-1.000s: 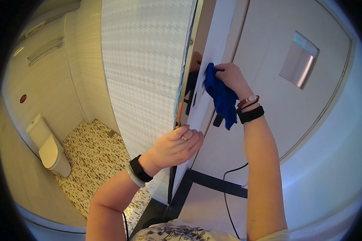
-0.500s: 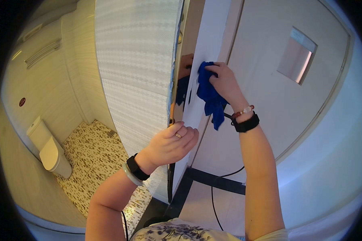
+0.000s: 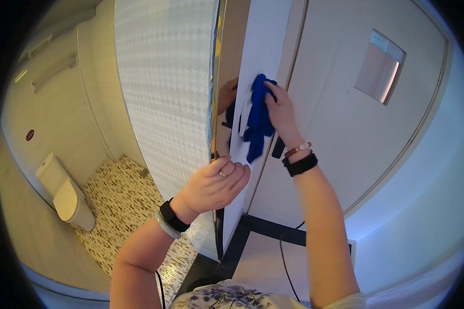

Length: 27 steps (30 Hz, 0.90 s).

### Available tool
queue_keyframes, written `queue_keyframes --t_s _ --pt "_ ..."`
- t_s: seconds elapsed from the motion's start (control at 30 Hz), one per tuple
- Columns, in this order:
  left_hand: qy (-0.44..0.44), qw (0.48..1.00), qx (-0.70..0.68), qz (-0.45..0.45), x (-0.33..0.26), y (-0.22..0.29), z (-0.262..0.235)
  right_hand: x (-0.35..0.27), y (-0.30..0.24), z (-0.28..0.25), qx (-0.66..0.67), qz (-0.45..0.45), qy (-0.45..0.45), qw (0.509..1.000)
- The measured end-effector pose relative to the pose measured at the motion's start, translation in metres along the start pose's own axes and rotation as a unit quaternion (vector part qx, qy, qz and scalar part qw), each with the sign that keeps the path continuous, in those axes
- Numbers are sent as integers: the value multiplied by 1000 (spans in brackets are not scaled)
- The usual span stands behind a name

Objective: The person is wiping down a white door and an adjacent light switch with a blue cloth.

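Note:
A crumpled blue cloth (image 3: 260, 110) is pinched in my right hand (image 3: 282, 110), against a white upright strip of wall (image 3: 269, 41). Its lower end hangs loose. My left hand (image 3: 219, 185) is curled at the edge of a tall panel (image 3: 165, 67) with a pale woven-looking pattern. What its fingers close on is hidden behind them. Beside that edge runs a brown glossy side (image 3: 233, 49), in which my right hand and the cloth are mirrored. A white plate-like piece (image 3: 244, 116) shows just left of the cloth.
A pale door (image 3: 327, 118) with a small window (image 3: 380, 67) and a dark handle (image 3: 278, 148) stands at right. At left, a white toilet (image 3: 69, 198) is on a mosaic floor (image 3: 121, 185). Down low lie a black sill (image 3: 276, 228) and a black cable (image 3: 283, 260).
My right hand and the cloth have shifted slightly left, and the cloth is bunched differently. The panel's upper edge stands further left, with more glossy side showing. My left hand has barely moved.

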<state>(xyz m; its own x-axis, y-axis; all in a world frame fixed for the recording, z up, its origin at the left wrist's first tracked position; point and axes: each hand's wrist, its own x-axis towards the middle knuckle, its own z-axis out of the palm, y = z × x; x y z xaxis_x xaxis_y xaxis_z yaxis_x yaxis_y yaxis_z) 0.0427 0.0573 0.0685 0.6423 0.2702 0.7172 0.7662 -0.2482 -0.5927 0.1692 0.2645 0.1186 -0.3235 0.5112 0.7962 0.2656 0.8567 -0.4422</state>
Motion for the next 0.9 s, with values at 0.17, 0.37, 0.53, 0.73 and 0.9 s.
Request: queue_keyframes --t_s 0.17,0.37,0.53,0.73,0.9 --pt "-10 1000 9 -4 -3 -1 -3 -17 -24 37 -37 20 98 994" --pt "2 1000 12 -10 0 2 0 -54 -72 12 -45 16 92 995" --pt "-1 1000 28 -11 -4 0 -3 -55 -67 16 -20 -15 95 995" --pt "-19 1000 21 1 -4 1 -2 9 8 31 52 -7 145 988" --pt "-12 1000 27 1 0 2 -4 -7 39 60 132 82 166 974"
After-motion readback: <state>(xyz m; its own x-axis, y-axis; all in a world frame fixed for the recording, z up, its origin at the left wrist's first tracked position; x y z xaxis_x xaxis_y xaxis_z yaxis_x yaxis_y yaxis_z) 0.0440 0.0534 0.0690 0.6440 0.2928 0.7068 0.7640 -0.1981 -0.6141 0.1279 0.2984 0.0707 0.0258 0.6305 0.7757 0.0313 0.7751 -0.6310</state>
